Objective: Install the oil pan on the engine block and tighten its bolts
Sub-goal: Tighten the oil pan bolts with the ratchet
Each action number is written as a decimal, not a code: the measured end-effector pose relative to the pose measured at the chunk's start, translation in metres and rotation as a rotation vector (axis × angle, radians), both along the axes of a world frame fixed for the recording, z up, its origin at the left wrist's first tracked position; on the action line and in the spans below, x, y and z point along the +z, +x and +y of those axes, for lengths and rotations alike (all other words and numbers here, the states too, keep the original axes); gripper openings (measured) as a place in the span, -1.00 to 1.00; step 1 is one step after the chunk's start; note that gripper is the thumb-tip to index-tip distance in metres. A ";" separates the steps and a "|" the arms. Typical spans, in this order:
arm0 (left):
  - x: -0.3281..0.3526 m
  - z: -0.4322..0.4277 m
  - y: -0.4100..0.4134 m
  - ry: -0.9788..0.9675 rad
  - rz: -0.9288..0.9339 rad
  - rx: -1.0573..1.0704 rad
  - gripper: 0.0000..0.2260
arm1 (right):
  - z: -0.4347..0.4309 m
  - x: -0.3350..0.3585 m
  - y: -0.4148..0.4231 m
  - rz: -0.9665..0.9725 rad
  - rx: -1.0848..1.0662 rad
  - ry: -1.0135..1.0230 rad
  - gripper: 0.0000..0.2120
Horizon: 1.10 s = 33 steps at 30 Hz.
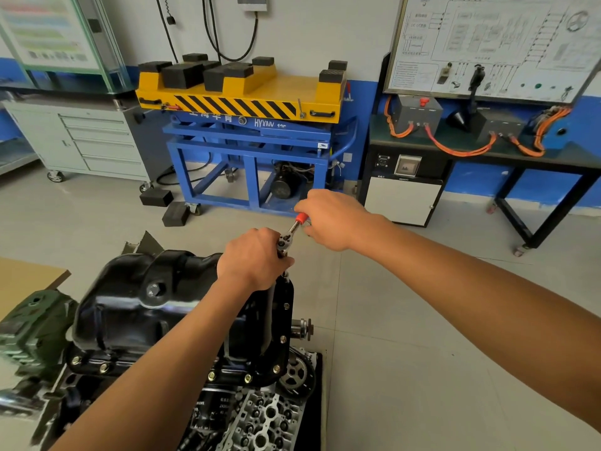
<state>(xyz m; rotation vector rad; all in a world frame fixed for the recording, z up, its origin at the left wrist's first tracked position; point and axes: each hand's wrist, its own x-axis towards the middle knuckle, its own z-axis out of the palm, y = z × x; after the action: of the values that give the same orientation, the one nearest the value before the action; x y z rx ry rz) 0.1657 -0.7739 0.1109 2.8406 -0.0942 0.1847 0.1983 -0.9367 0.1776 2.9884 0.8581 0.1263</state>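
A glossy black oil pan (130, 307) sits on the upturned engine block (227, 385), with several brass-coloured bolts (276, 368) along its flange. A ratchet wrench (291, 231) with a red handle stands over the pan's far right corner. My left hand (253, 258) is curled round the ratchet head and its socket extension, above a flange bolt. My right hand (331, 219) grips the red handle, out to the right of the head. The socket's tip is hidden behind my left hand.
A cylinder head (260, 421) lies in front of the block, beside a sprocket (296, 374). A green housing (32, 323) sits at the left. Across the tiled floor stand a blue and yellow lift table (247, 125), a grey drawer cabinet (97, 141) and a black bench (487, 151).
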 end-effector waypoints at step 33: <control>-0.002 0.005 -0.003 -0.207 -0.068 -0.073 -0.65 | -0.011 0.012 -0.043 0.481 -0.103 0.035 -0.73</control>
<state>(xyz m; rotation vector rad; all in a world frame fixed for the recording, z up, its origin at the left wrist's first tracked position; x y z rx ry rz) 0.1628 -0.7686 0.1084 2.6206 -0.1826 0.2593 0.1551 -0.9479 0.1896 3.1331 0.7262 -0.6080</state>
